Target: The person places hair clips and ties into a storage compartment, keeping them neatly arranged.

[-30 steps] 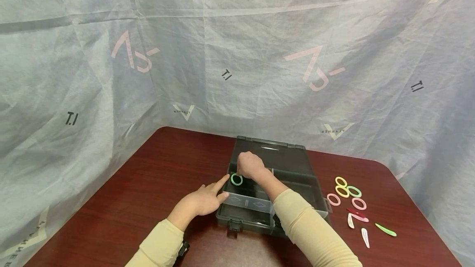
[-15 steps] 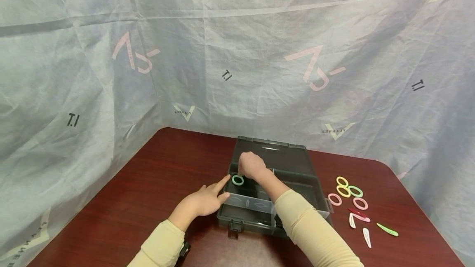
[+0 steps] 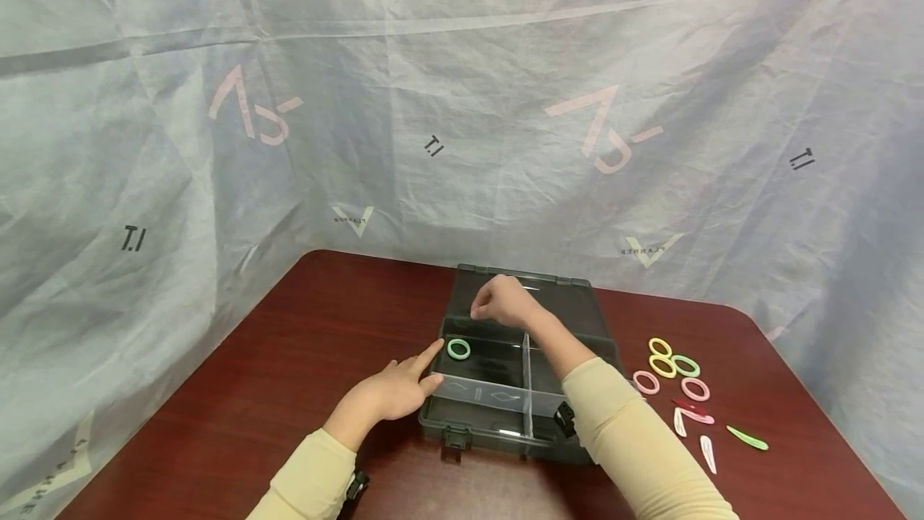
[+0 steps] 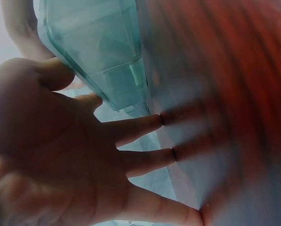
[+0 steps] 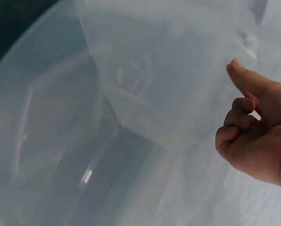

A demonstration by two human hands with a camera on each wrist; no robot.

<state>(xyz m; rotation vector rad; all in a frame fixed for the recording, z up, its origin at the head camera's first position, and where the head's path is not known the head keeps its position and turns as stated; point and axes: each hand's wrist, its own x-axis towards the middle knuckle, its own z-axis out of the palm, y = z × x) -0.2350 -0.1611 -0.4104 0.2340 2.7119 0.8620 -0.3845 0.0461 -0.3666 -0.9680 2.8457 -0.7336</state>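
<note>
A smoky translucent organizer box lies with its lid folded back. Inside its back left compartment is a mint-green hair tie. My left hand is at the box's left side with fingers spread. In the left wrist view, three of its fingertips meet the tabletop beside the box wall. Above the back of the box hovers my right hand, apart from the hair tie. The right wrist view shows this hand holding nothing, index finger extended and the others loosely curled.
Right of the box lie yellow hair ties, pink hair ties and a green one. Nearer are hair clips: a green clip, a red one and a white one. A clear divider crosses the box.
My right hand has let go of the mint-green hair tie and risen up and away from the compartment. My left hand has stayed at the box's side.
</note>
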